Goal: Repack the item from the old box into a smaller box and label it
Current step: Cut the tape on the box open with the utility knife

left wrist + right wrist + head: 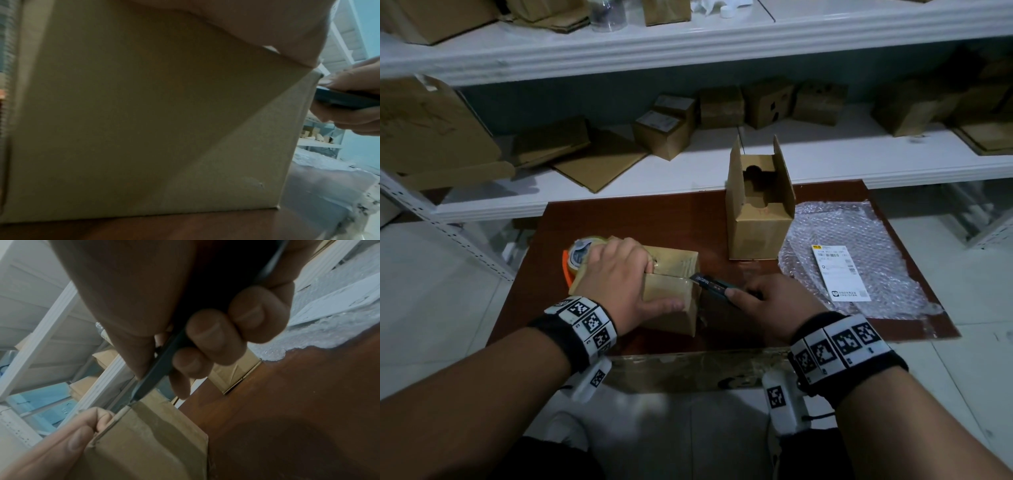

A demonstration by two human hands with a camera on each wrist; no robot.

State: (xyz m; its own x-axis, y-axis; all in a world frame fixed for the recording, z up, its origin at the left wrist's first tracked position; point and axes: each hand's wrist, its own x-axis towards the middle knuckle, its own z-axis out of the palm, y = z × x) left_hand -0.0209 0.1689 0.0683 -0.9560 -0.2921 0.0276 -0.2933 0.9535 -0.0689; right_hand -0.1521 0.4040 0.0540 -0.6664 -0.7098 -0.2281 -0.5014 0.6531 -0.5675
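The old taped cardboard box (pixel 674 291) lies on the brown table (pixel 647 219) near its front edge. My left hand (pixel 650 286) grips it from above, thumb down the near side, fingers curled at the top seam. My right hand (pixel 743 294) grips a dark utility knife (pixel 710 283), whose tip sits at the right end of the top seam. The right wrist view shows the knife (pixel 154 371) meeting the taped box (pixel 156 443) at its edge. A smaller open box (pixel 756 216) stands upright behind, flaps up. A white shipping label (pixel 839 274) lies on bubble wrap (pixel 876 240).
A roll of packing tape (pixel 580 253) with an orange holder sits just left of the old box, partly behind my left hand. White shelves (pixel 825 161) behind the table carry several cardboard boxes and flattened cardboard (pixel 599 161). The table's right front is taken by bubble wrap.
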